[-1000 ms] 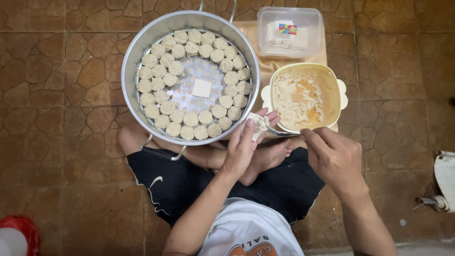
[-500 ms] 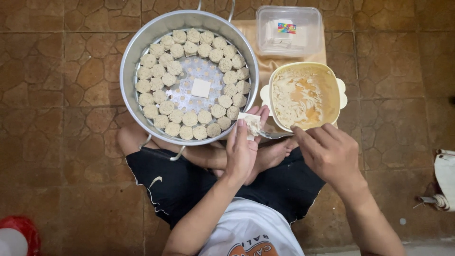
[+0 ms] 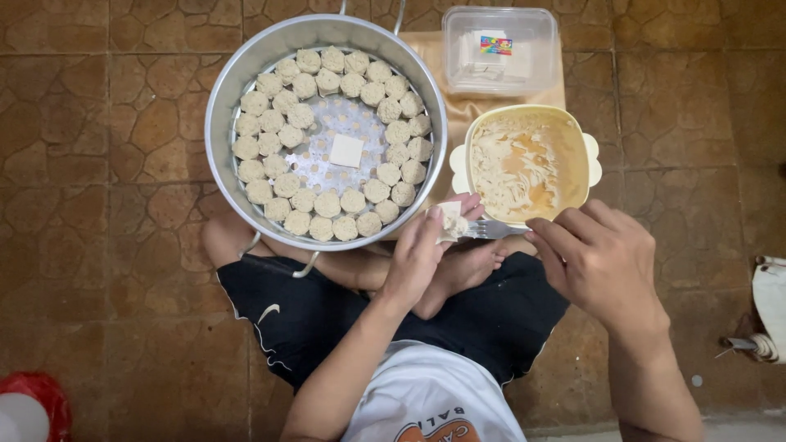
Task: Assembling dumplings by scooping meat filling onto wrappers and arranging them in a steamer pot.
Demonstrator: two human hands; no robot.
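Note:
My left hand [image 3: 422, 250] cups a small dumpling wrapper [image 3: 450, 219] with filling, just below the rim of a round metal steamer pot [image 3: 219, 123]. Several shaped dumplings [image 3: 327, 203] line the pot's perforated tray in rings, and a square white wrapper [image 3: 346, 151] lies at its centre. My right hand [image 3: 598, 262] grips a metal fork [image 3: 490, 230] whose tines touch the wrapper in the left hand. A yellow bowl [image 3: 573, 131] smeared with pale filling sits just above the right hand.
A clear plastic box [image 3: 501, 51] holding wrappers sits beyond the bowl on a tan mat. I sit cross-legged on a brown stone-tile floor. A red-and-white object [image 3: 33, 405] is at bottom left, and a white roll [image 3: 770, 307] is at the right edge.
The right hand drew back from the bowl and brought the fork to the wrapper. The left hand stayed by the pot's rim, cupping the wrapper.

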